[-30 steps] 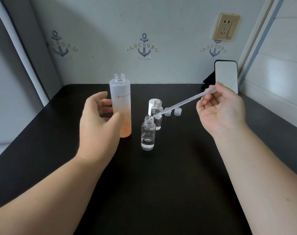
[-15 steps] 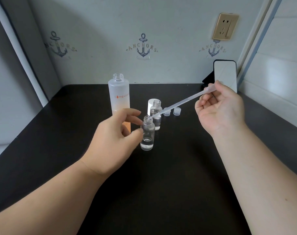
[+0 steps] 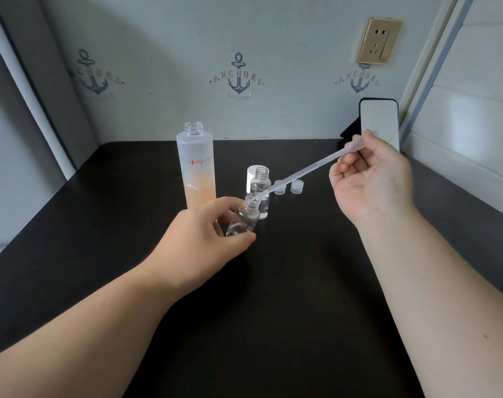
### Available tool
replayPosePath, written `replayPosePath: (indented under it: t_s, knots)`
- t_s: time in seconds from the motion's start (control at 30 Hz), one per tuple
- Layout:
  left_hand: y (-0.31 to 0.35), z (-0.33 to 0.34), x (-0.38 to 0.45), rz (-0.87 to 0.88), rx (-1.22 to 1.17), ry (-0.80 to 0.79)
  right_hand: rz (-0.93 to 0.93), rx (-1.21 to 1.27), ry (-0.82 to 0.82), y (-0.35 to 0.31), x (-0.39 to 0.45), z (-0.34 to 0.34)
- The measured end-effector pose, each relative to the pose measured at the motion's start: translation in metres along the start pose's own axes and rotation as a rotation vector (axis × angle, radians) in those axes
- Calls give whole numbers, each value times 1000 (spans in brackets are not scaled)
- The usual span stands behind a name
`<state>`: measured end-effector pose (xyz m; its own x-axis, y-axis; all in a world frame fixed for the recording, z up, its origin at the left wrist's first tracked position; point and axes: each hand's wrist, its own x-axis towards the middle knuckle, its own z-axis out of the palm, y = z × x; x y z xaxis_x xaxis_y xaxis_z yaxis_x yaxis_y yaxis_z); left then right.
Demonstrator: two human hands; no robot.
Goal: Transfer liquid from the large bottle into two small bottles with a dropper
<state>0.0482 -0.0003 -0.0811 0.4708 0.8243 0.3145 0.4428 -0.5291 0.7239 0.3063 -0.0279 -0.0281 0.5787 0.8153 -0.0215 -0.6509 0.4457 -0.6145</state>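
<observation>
Forearms reach in from the lower corners of the frame and meet over the black table (image 3: 287, 282). Your left hand (image 3: 204, 234), just left of centre, is curled around the near small bottle (image 3: 242, 218), thumb under its lower end and fingers wrapped behind it; the bottle is tilted, neck leaning toward the upper right. Your right hand (image 3: 371, 179), right of centre, pinches the bulb end of the dropper (image 3: 302, 173) between thumb and fingertips, the other fingers loosely curled. The dropper slants down to the left and its tip sits at the mouth of the tilted bottle. Just behind that bottle the second small bottle (image 3: 260, 188) stands upright and uncapped, with a white cap (image 3: 251, 175) behind it and two small clear caps (image 3: 289, 187) to its right. Left of these the large bottle (image 3: 198, 170) stands open, its lower part holding peach-coloured liquid. At the far right edge of the table a phone (image 3: 379, 122) leans on a stand, with a wall socket (image 3: 379, 41) in the upper right.
</observation>
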Motion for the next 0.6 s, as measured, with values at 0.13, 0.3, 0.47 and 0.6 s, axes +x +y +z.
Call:
replayPosePath:
  t_s: [0.13, 0.3, 0.47, 0.6]
  knots:
    - [-1, -1, 0, -16, -10, -18, 0, 9, -14, 1, 0, 0]
    - [-2, -1, 1, -31, -33, -35, 2, -46, -54, 0, -1, -1]
    - [-3, 0, 2, -50, -25, -33, 8, -67, -78, 0, -1, -1]
    - [-3, 0, 1, -56, -22, -32, 17, -63, -91, 0, -1, -1]
